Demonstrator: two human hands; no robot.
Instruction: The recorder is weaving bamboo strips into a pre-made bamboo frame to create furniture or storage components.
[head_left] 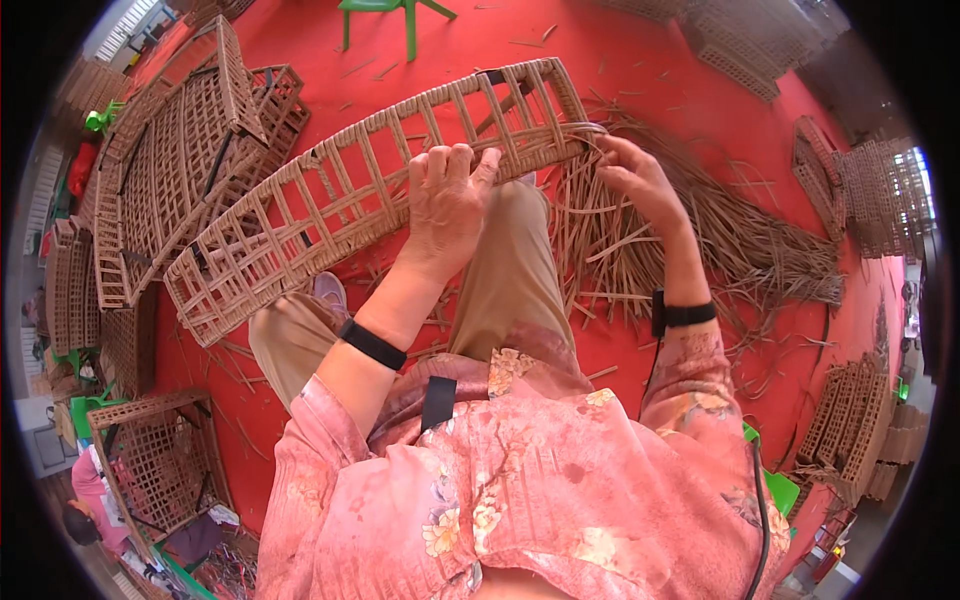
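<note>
A long, openwork woven basket point(540, 152) of brown strips lies tilted across my knees, rising from lower left to upper right. My left hand point(450, 205) is closed over the basket's near edge, right of its middle, with the thumb pointing up. At the basket's right end, a thin weaving strip point(590, 128) loops round the corner. My right hand point(643, 183) pinches this strip between thumb and forefinger, just off the corner. Beneath and beyond that hand, a large heap of loose weaving strips point(710, 220) spreads over the red floor.
Larger woven baskets point(185, 165) are piled at the left. Another basket point(165, 465) stands at lower left, beside a person in pink point(90, 490). Stacked woven pieces point(850, 420) stand at right. A green stool point(380, 8) is at the top; strip scraps litter the red floor point(640, 375).
</note>
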